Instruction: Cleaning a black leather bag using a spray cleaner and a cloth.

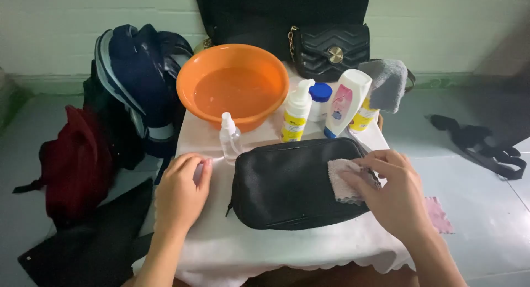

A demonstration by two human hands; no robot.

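A black zippered pouch (287,182) lies flat on a small table covered with a white cloth (287,248). My right hand (395,196) presses a small pale pink cloth (341,179) onto the pouch's right end. My left hand (181,193) rests on the white cloth just left of the pouch, fingers loosely curled and holding nothing, near a small clear spray bottle (229,137).
An orange basin (233,85) with water stands at the back. Beside it are a yellow pump bottle (297,111), a blue-capped jar (319,99), a white bottle (346,102) and a grey cloth (388,83). A black quilted handbag (330,49) sits behind. Backpacks (138,83) stand left.
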